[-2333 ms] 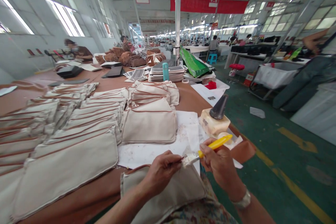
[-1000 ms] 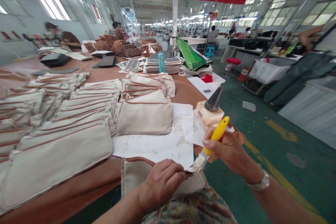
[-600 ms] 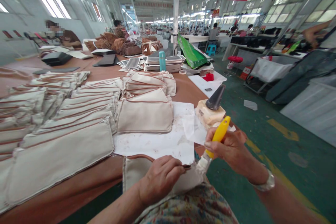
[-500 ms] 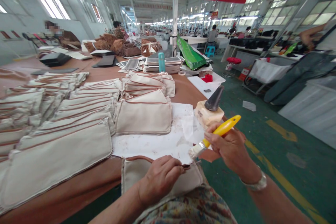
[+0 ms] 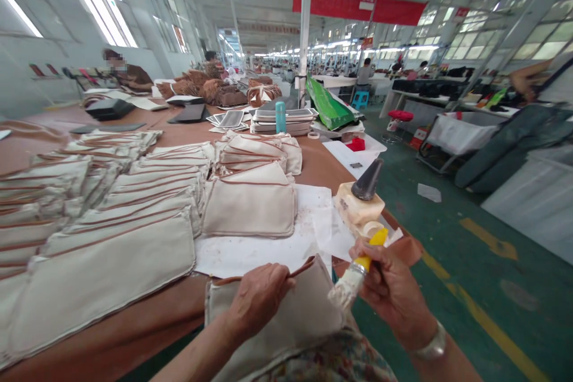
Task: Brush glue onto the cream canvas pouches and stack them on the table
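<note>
My left hand [image 5: 260, 295] is closed over the brown-edged top of a cream fabric pouch panel [image 5: 308, 304], which rests against my lap at the table edge. In my right hand [image 5: 394, 286] is a paintbrush [image 5: 358, 274] with a yellow handle and white, caked bristles. The bristles point down and left, in front of the panel's right end; whether they touch it I cannot tell. Just beyond the right hand stands a stained cream plastic bottle [image 5: 358, 203] with a black cone on top. White paper [image 5: 264, 255] with smears lies past the panel.
Stacks of cream pouch panels [image 5: 111, 268] cover the table's left side, with one more pile [image 5: 250, 209] on the paper. Farther back are a teal bottle [image 5: 280, 116], a green bag [image 5: 329, 104] and brown bundles [image 5: 210, 88]. The green floor [image 5: 447, 215] runs along the right.
The brush has tipped lower and slightly right, with the right hand turning over it. My left hand has shifted left along the panel's edge, and the panel's right end has risen.
</note>
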Available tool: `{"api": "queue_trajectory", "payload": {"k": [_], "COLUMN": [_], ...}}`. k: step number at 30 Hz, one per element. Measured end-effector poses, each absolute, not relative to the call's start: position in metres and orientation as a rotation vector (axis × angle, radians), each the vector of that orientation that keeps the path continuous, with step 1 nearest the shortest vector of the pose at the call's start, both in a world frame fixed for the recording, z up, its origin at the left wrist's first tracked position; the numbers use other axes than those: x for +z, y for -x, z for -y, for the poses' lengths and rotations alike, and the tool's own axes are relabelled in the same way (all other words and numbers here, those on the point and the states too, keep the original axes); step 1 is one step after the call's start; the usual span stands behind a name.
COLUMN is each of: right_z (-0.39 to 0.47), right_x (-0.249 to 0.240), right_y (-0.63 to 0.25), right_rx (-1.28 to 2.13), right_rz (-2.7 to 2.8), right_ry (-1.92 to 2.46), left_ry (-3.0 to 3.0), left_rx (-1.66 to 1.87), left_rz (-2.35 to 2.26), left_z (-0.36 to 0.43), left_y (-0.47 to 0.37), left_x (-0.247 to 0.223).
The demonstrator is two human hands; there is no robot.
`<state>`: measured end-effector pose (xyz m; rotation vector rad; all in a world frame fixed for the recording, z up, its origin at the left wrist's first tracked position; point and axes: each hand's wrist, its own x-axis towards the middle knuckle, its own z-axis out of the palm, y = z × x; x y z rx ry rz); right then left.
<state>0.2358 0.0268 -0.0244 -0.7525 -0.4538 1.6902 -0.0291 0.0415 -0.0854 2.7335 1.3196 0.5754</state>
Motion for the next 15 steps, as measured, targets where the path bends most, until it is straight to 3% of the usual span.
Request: {"api": "queue_trajectory", "payload": {"k": [5,10,15], "right_z": [-0.019,-0.013,-0.019], "right_x": [-0.032,-0.042,-0.064], "right_y": [-0.215,-0.214,-0.226], "right_rx": [1.811,1.805,1.829], "right_rz": [0.315,0.200,0.271], "right_ry": [0.586,0.647,0.761], "left_ry": [-2.649,-2.544,-2.453], "left_rx": [0.523,0.271,0.082], "left_rz": [-1.480,-1.703,-1.910], "left_z": [-0.037,-0.054,-0.088], "left_y": [0.074,0.187,0.308], "left_x": [-0.020,0.054,0.058]}}
